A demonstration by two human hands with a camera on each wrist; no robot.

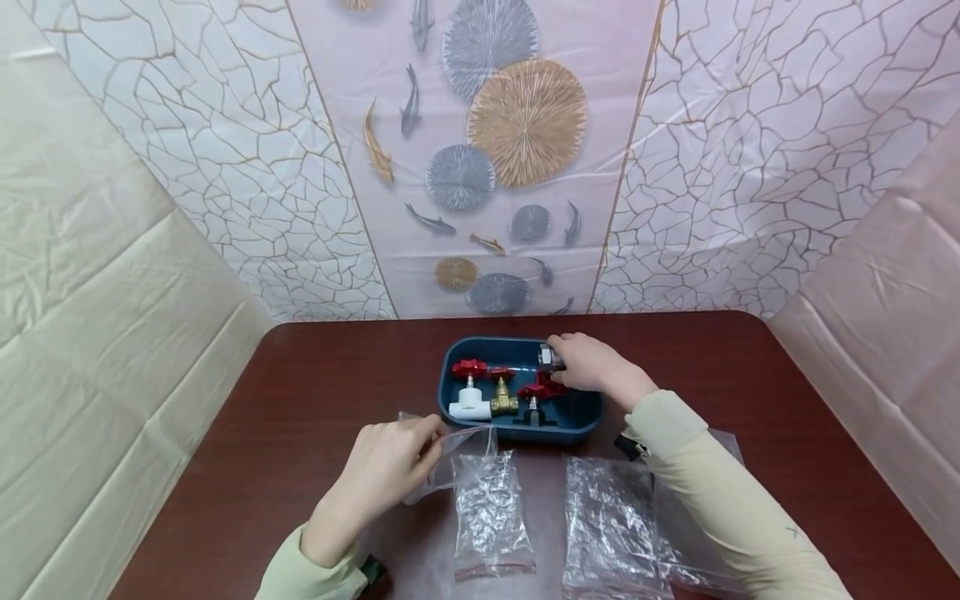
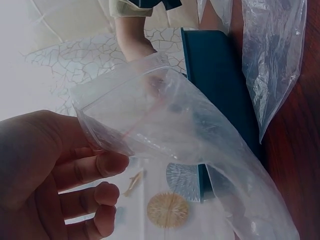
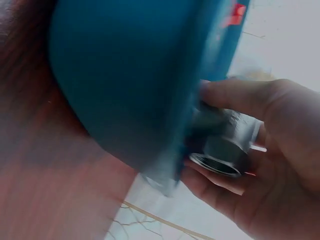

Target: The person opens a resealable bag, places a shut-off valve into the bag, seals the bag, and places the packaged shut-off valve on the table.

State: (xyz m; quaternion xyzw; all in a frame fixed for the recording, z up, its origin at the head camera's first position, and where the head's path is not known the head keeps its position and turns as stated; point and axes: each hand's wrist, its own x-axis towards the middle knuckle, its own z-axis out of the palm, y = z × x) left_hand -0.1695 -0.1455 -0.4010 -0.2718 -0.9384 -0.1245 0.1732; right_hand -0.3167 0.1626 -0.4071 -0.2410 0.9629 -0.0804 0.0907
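Observation:
With its thumb and index finger, my left hand (image 1: 386, 467) pinches the edge of a clear zip bag (image 2: 165, 115). The bag hangs loosely in front of a blue plastic tray (image 1: 517, 432). Over the tray's far right corner, my right hand (image 1: 596, 364) grips a grey metal pipe fitting (image 3: 225, 155) with a hex end, thumb on one side and fingers on the other. Inside the tray lie a white valve (image 1: 470, 402) with a red handle, a brass valve (image 1: 503, 397), and a black valve (image 1: 534, 414) under a red handle.
A small flat clear bag (image 1: 491, 512) lies in front of the tray. To its right are a larger clear bag (image 1: 607, 525) and another bag (image 1: 701, 554) partly under the right sleeve. Patterned cloth walls (image 1: 315, 208) enclose the dark red table (image 1: 300, 400).

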